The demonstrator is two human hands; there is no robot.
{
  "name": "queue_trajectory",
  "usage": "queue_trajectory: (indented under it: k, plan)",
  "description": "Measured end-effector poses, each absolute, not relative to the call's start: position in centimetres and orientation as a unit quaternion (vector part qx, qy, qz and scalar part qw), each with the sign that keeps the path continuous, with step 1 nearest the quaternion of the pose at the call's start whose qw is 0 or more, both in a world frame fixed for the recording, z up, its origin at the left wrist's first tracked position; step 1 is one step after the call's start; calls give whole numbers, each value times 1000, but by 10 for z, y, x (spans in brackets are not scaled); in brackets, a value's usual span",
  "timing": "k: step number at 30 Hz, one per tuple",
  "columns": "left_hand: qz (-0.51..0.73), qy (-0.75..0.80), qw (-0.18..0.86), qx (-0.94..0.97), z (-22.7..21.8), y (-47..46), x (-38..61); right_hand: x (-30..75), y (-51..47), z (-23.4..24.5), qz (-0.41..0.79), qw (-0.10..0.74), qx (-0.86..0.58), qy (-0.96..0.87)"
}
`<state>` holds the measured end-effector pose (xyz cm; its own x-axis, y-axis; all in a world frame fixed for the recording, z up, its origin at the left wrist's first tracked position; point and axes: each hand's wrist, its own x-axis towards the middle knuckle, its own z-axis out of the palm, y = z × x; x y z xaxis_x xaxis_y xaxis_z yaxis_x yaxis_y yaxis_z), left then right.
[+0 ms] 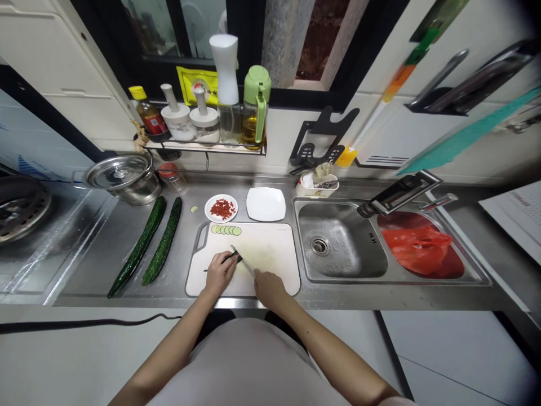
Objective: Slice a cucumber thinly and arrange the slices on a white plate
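Note:
On the white cutting board (pixel 274 242), my left hand (pixel 220 273) has its fingers bent down over a dark green piece of vegetable (pixel 231 256), mostly hidden beneath them. My right hand (pixel 270 288) is closed around the handle of a knife (pixel 246 265). Its blade points up and left, its tip close to my left fingertips and beside the green piece. A row of thin cucumber slices (pixel 226 230) lies along the board's upper left edge. Two whole cucumbers (pixel 163 242) rest on the steel counter to the left.
Behind the board stand a small plate of chopped red pieces (pixel 222 209) and a white square plate (pixel 266 204). A lidded pot (pixel 127 177) is at the back left. To the right, the double sink (pixel 342 242) holds a red plastic bag (pixel 418 248). Bottles line a shelf (pixel 211 148).

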<state>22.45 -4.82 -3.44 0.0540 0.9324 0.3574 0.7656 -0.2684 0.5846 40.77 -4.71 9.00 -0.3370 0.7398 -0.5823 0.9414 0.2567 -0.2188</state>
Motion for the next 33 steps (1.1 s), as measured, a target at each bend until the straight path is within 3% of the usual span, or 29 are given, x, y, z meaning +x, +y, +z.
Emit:
queue_trajectory:
  k: [10,20,33]
  plan:
    - [366,580,96,721,-39,-48,224,390,-35,68,-246,121,541,795]
    - [369,569,76,731,-39,-47,223,409,-49,83,-279,180,547,768]
    - [370,563,77,735,-37,-49,226,384,-31,57,-243,114,544,795]
